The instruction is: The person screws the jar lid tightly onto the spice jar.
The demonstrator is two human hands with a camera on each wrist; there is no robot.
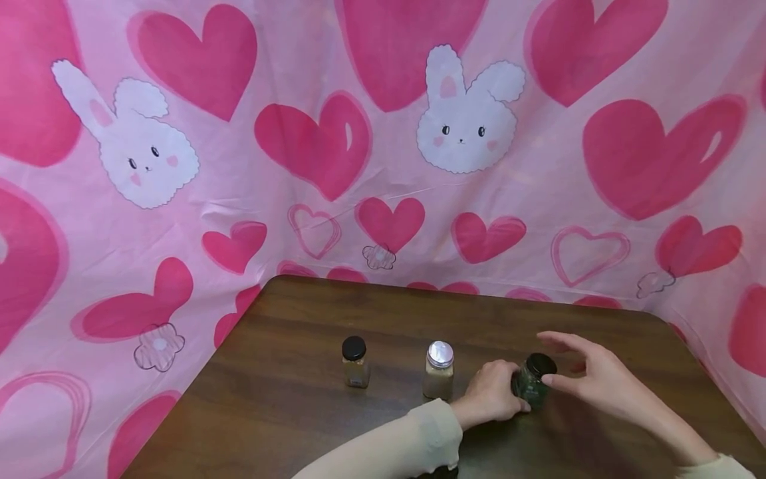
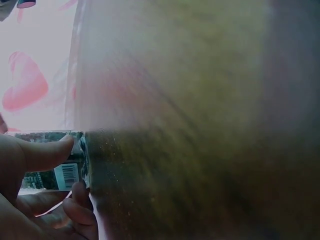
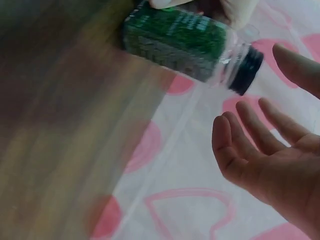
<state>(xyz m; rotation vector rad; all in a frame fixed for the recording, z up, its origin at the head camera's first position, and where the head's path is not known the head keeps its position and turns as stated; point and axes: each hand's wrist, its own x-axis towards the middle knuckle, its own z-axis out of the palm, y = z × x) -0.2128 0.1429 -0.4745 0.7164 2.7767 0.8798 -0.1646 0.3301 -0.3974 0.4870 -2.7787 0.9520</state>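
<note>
A clear jar [image 1: 529, 391] of green flakes with a black lid [image 3: 246, 70] stands at the right of the table. My left hand [image 1: 492, 391] grips its lower part, thumb and fingers round the sides. The left wrist view shows the thumb over the jar [image 2: 45, 172] above a barcode label. My right hand [image 1: 598, 380] is beside the lid, with thumb and fingers spread; in the right wrist view a gap separates this hand [image 3: 270, 160] from the lid. Left of my left hand stands a jar [image 1: 439, 380] of beige contents with a shiny silver top.
Farther left on the brown wooden table [image 1: 269, 399] stands another jar [image 1: 356, 372] with a black lid. A dark object [image 1: 444, 473] shows partly under my left sleeve at the bottom edge. A pink cloth [image 1: 389, 179] with hearts and rabbits hangs round the table.
</note>
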